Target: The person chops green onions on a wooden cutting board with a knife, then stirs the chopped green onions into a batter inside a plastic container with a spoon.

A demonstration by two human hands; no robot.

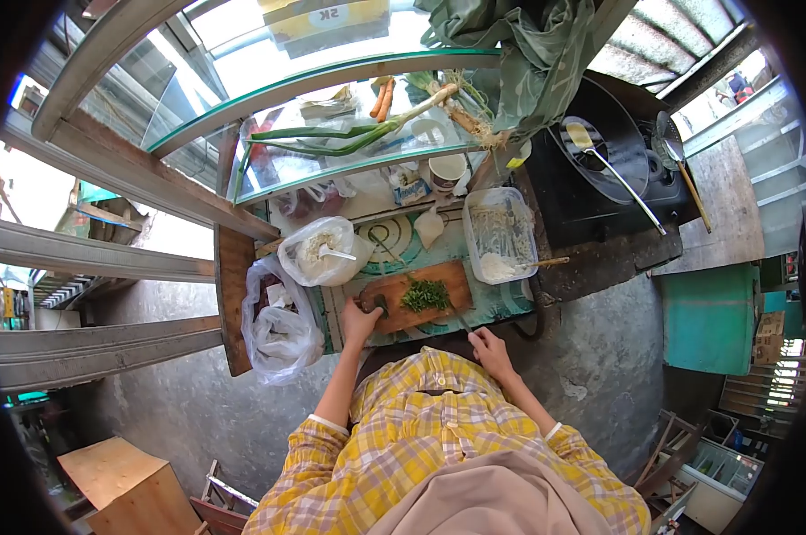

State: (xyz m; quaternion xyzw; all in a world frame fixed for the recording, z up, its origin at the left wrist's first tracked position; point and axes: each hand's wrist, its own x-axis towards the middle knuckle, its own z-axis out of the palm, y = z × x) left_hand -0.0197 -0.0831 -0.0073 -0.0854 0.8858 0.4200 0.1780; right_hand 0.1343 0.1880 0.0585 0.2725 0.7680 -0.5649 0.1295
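Note:
A wooden cutting board (pixel 389 292) lies at a slant in front of me, with a heap of chopped green leaves (pixel 426 295) on it. My left hand (pixel 360 322) is at the board's left end, fingers closed around something dark green and too small to make out. Closed on the handle of a knife (pixel 459 316) is my right hand (pixel 489 349), just off the board's near right edge. The knife's blade points up and left, beside the chopped leaves.
Left of the board are a bag of white flour-like stuff (pixel 318 252) and another plastic bag (pixel 283 334). A clear tub (pixel 499 234) stands right. Spring onions (pixel 349 138) lie on the glass shelf; a wok (pixel 604 147) sits on the stove.

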